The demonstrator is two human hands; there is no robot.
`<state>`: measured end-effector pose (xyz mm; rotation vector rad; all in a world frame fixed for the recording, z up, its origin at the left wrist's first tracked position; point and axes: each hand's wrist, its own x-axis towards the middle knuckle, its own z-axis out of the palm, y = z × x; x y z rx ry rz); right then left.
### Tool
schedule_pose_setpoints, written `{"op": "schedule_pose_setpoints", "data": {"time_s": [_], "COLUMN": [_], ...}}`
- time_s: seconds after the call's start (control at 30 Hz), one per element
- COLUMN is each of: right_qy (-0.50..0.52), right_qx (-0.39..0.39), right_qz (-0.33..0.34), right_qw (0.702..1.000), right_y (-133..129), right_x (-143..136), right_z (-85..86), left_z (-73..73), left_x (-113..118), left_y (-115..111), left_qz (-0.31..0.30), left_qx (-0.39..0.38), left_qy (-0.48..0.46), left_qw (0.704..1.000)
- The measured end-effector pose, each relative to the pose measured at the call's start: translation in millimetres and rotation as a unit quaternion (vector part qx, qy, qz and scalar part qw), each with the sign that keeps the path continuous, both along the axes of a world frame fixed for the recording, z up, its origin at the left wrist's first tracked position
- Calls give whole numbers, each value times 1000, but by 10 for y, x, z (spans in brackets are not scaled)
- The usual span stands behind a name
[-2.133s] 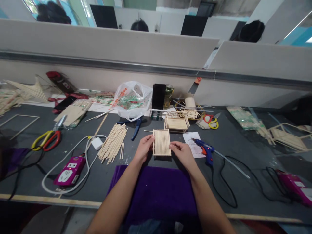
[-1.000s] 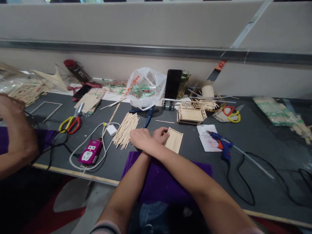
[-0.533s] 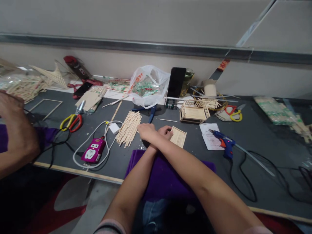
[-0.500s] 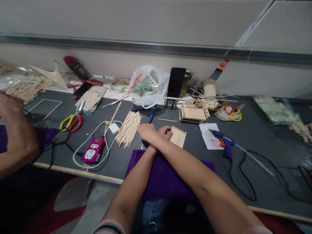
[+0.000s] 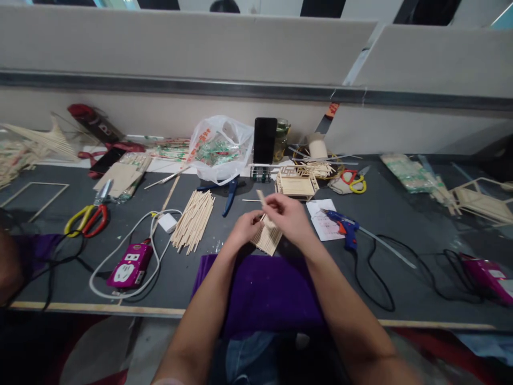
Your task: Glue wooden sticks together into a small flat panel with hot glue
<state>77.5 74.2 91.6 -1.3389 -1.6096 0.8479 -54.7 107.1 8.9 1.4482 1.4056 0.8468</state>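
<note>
A small panel of pale wooden sticks [image 5: 269,241] lies on the dark table in front of me. My left hand [image 5: 246,229] grips its left edge with curled fingers. Pinched in my right hand [image 5: 289,218] is a short wooden stick [image 5: 261,197], tilted up above the panel's far end; whether it is one stick or more is hard to tell. To the left of my hands lies a pile of loose wooden sticks [image 5: 194,220]. A little box-like stick model [image 5: 297,187] stands just behind my right hand.
Blue cutting pliers [image 5: 230,197] lie beyond the pile. A blue glue gun [image 5: 348,229] with its cord rests at right, by a paper sheet [image 5: 319,209]. Scissors [image 5: 88,216] and a purple power strip [image 5: 131,264] are at left. A phone [image 5: 265,140] stands behind. Another person's arm shows far left.
My arms have uncrossed: my right hand has come from the stick pile to the panel with a stick. My left hand still holds the panel. The camera view has shifted.
</note>
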Motion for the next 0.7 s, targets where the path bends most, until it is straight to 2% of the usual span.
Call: {"op": "schedule_pose_setpoints", "data": {"time_s": [0.07, 0.1, 0.17, 0.23, 0.3, 0.37, 0.47, 0.57, 0.7], "right_qy": [73, 99, 151, 206, 254, 280, 277, 269, 269], "right_qx": [-64, -101, -163, -192, -200, -202, -204, -200, -205], "right_qz": [-48, -62, -73, -70, -59, -44, -7, 23, 37], "right_qw": [994, 988, 972, 957, 944, 938, 939, 942, 940], "right_y": [-99, -141, -198, -217, -208, -189, -175, -182, -208], "right_x": [384, 523, 683, 719, 692, 650, 590, 524, 457], "right_z": [-124, -196, -333, -431, -478, -478, -440, -420, -462], "left_z": [61, 100, 192, 285, 359, 397, 388, 349, 316], "left_x": [-17, -8, 40, 111, 180, 234, 293, 325, 284], "left_y": [60, 96, 163, 194, 162, 70, -115, -234, -222], "left_qz": [-131, -157, -186, -196, -177, -146, -116, -63, 20], "left_qx": [57, 80, 121, 144, 157, 150, 42, -66, -124], "left_qy": [76, 122, 213, 271, 278, 209, -18, -206, -321], "left_qw": [987, 977, 951, 931, 931, 955, 992, 974, 939]}}
